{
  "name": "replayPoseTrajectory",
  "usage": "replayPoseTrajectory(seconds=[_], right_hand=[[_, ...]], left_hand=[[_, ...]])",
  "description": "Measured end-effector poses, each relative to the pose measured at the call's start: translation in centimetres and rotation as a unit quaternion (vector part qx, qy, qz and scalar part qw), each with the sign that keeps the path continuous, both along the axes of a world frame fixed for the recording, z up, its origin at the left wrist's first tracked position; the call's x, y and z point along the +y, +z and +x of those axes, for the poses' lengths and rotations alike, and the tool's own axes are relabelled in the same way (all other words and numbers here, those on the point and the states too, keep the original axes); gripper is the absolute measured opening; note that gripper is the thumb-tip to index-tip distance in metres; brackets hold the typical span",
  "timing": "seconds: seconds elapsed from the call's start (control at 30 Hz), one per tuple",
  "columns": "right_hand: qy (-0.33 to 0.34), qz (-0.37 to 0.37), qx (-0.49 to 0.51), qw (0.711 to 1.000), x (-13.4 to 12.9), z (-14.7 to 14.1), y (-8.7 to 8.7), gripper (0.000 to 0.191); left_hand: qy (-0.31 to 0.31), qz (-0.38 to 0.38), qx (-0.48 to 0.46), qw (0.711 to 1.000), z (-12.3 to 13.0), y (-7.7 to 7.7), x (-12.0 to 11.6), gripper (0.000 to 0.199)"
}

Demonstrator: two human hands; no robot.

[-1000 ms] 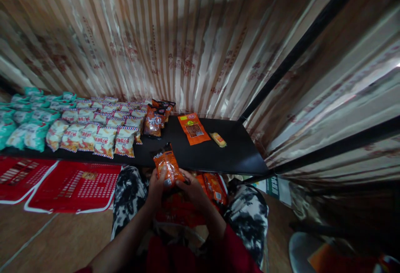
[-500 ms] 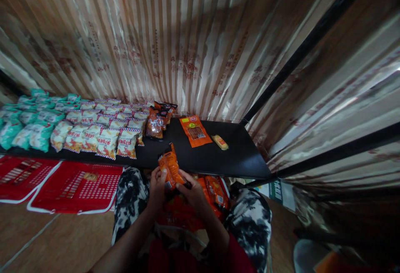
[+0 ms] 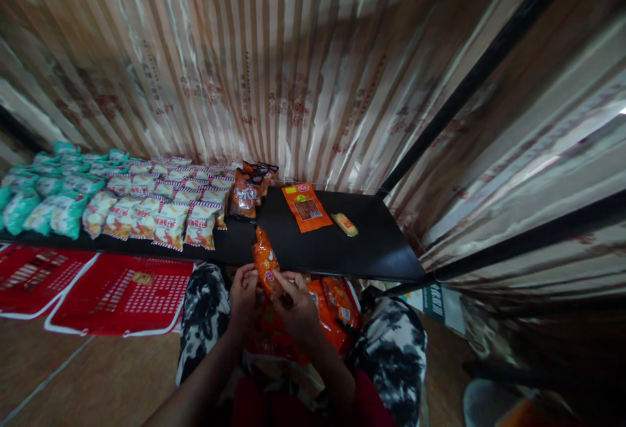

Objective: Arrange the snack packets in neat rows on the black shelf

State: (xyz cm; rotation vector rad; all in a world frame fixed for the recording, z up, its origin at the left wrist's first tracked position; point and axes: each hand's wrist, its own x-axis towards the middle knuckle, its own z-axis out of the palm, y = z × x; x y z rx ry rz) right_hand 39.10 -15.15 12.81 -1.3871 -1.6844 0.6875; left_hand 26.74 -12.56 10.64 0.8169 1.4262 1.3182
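Turning from its broad face, an orange packet (image 3: 265, 261) is now showing a narrower side at the front edge of the black shelf (image 3: 352, 256). The right hand (image 3: 299, 306) is gripping its lower end; the left hand (image 3: 244, 298) is curling beside it, its hold unclear. White packets (image 3: 200, 223), brown packets (image 3: 243, 193) and an orange pouch (image 3: 307, 208) are occupying the shelf beyond.

Pkts (image 3: 200, 225) on shelf (image 3: 376, 248), bskts (image 3: 132, 309) below

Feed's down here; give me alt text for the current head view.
The right hand holds an orange packet, the left hand beside it, at a black shelf. The shelf bears, left to right, teal bags, white bags, orange-brown bags, a flat orange pouch and a small yellow packet.
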Motion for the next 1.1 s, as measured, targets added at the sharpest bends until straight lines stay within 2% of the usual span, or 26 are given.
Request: replayPoseTrajectory(seconds=[0.2, 0.33, 0.5, 0.6, 0.67, 0.93, 1.1], right_hand=[[0.013, 0.064, -0.084, 0.994, -0.4, -0.6, -0.2, 0.040], [0.028, 0.070, -0.139, 0.987, -0.7, -0.7, -0.8, 0.049], [0.042, 0.013, -0.189, 0.981, -1.4, -1.4, -1.0, 0.067], [0.053, -0.030, -0.207, 0.976, -1.8, -1.9, -0.4, 0.067], [0.060, -0.040, -0.213, 0.974, -2.0, -2.2, -0.2, 0.067], [0.078, 0.021, -0.219, 0.972, -2.5, -2.3, -1.1, 0.065], [0.092, 0.042, -0.217, 0.971, -2.6, -2.4, -0.7, 0.056]], left_hand=[[-0.065, 0.093, 0.122, 0.986, -1.4, -0.4, -0.4, 0.025], [-0.093, 0.120, 0.164, 0.975, -1.8, -1.2, -0.4, 0.025], [-0.079, 0.070, 0.064, 0.992, -1.7, -0.8, -0.5, 0.027], [-0.064, 0.040, 0.017, 0.997, -1.5, 0.0, -0.3, 0.020], [-0.063, 0.013, -0.015, 0.998, -1.3, 0.4, -0.1, 0.025], [-0.072, -0.066, -0.143, 0.985, -0.7, 0.2, 0.6, 0.040], [-0.077, -0.083, -0.156, 0.981, -0.9, -0.2, 0.8, 0.046]])
